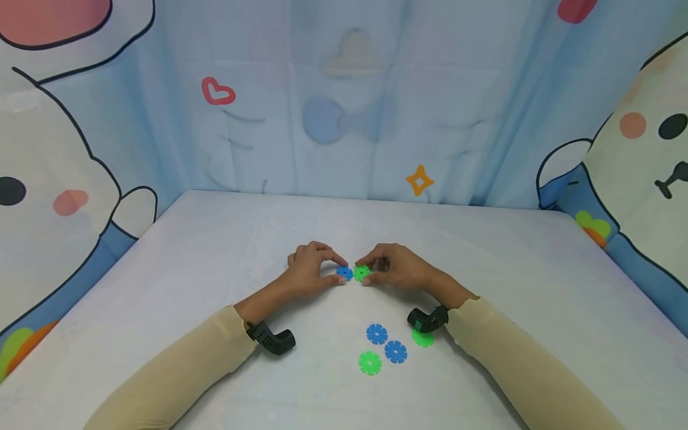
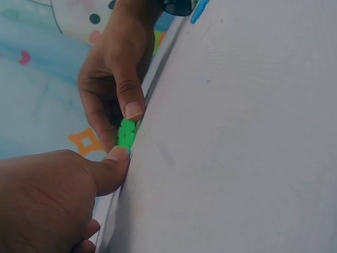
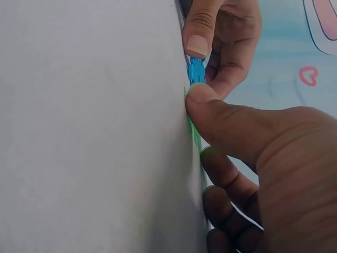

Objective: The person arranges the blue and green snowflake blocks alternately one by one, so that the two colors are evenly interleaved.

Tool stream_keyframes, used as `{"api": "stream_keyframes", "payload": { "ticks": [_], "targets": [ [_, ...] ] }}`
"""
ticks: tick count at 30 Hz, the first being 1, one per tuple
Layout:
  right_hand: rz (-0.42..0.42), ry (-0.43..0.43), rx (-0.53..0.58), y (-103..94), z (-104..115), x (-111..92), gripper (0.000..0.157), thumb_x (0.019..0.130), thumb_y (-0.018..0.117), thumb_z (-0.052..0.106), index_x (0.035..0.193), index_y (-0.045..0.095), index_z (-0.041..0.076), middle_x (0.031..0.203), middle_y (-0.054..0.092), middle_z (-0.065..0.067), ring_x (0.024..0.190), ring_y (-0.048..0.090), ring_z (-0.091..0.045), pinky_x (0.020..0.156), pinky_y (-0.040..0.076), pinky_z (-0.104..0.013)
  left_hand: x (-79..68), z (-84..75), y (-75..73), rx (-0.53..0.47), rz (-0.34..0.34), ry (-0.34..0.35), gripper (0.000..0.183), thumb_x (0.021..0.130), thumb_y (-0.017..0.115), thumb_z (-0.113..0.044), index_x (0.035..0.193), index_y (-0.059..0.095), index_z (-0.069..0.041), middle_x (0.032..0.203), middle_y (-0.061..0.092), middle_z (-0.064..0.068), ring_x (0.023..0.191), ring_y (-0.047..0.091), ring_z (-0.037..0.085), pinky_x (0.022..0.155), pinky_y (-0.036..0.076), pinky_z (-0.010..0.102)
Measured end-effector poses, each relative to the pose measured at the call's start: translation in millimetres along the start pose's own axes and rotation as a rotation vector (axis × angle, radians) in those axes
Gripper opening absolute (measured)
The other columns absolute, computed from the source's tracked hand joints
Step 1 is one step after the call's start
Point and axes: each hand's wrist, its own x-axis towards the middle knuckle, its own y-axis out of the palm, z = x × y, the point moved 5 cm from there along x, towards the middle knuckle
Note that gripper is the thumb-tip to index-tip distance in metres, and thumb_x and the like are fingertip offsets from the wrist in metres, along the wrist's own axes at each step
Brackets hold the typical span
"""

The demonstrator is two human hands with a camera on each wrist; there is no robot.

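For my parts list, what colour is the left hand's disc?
The disc is blue, clearest in head view.

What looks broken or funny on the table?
Nothing looks broken or spilled. The only odd-looking thing is the rightmost green disc: it seems cut off, but the black wrist camera just hides part of it from the head view.

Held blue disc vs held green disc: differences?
Colour: the blue disc is plain blue, the green disc bright green.
Grip: the left hand pinches the blue disc; the right hand pinches the green disc.
Place: in the head view, the blue disc is left of the green disc.
Shared: notched rims, about the same size, each held between thumb and finger.
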Motion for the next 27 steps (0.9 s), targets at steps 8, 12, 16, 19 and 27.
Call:
{"api": "stream_keyframes", "payload": {
  "ticks": [8,12,16,19,27],
  "targets": [
    [0.002,0.019,-0.044,-0.3,2.7,-0.4,0.039,0.084,0.079,0.032,0.12,0.073,0.02,0.098,0.065,0.004,0.084,0.051,-0.015,0.074,0.044,-0.03,-0.7,-0.8,1.3,0.017,0.0,-0.001,0.028,0.088,0.074,-0.037,0.115,0.07,-0.031,0.139,0.046,0.011,0.134,0.033,0.038,0.107,0.023,0.059],
    [0.011,0.036,-0.053,-0.3,2.7,-0.8,0.04,0.084,0.079,0.033,0.121,0.072,0.02,0.097,0.065,0.004,0.081,0.05,-0.015,0.07,0.043,-0.029,-0.2,-1.0,2.5,0.026,-0.001,0.0,0.028,0.088,0.074,-0.037,0.115,0.07,-0.031,0.139,0.047,0.011,0.134,0.033,0.038,0.106,0.023,0.059],
    [0.014,0.043,-0.054,-0.9,3.3,-1.2,0.039,0.084,0.079,0.033,0.12,0.072,0.02,0.096,0.065,0.003,0.081,0.05,-0.015,0.07,0.044,-0.029,-0.7,-1.3,2.6,0.023,-0.002,0.001,0.028,0.088,0.073,-0.037,0.115,0.07,-0.031,0.139,0.046,0.01,0.133,0.033,0.037,0.106,0.023,0.059],
    [0.012,0.052,-0.048,-1.1,3.7,-1.7,0.039,0.083,0.079,0.032,0.12,0.073,0.02,0.097,0.066,0.003,0.082,0.051,-0.015,0.071,0.044,-0.03,-1.1,-2.0,1.9,0.016,0.003,0.001,0.028,0.089,0.073,-0.036,0.116,0.07,-0.03,0.139,0.046,0.01,0.133,0.033,0.037,0.106,0.023,0.058],
    [0.005,0.055,-0.055,-0.9,5.0,-1.2,0.037,0.084,0.079,0.028,0.119,0.073,0.018,0.096,0.067,0.003,0.081,0.051,-0.015,0.07,0.044,-0.029,-2.9,-3.9,0.2,0.018,0.009,0.006,0.028,0.089,0.072,-0.036,0.116,0.07,-0.029,0.139,0.046,0.01,0.134,0.032,0.037,0.105,0.022,0.058]
  ]
}}
